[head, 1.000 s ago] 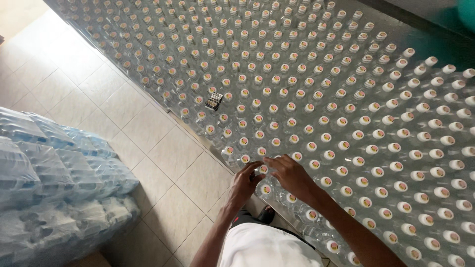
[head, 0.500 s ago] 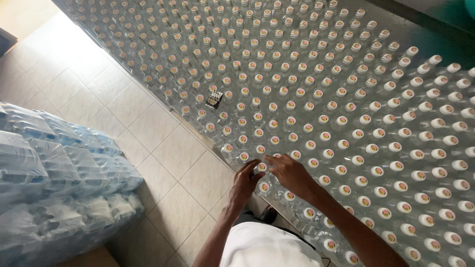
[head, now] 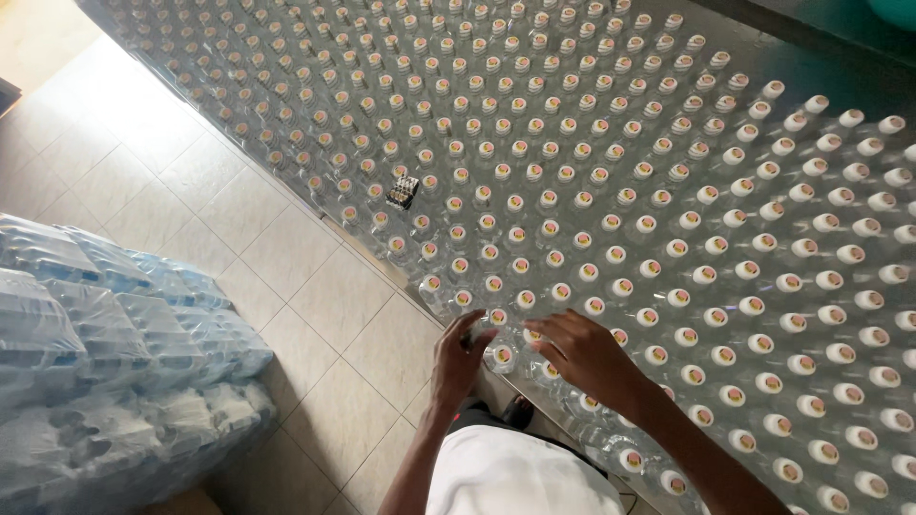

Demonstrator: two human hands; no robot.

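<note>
Step in hand: gripping an edge bottle. Left hand curled around it; right hand spread half-open over neighbouring caps, holding nothing. Next: lift straight up.

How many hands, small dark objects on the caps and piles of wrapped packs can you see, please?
Hands: 2, left hand and right hand
Small dark object on the caps: 1
Pile of wrapped packs: 1
Total: 4
Loose bottles: too many to count
</note>
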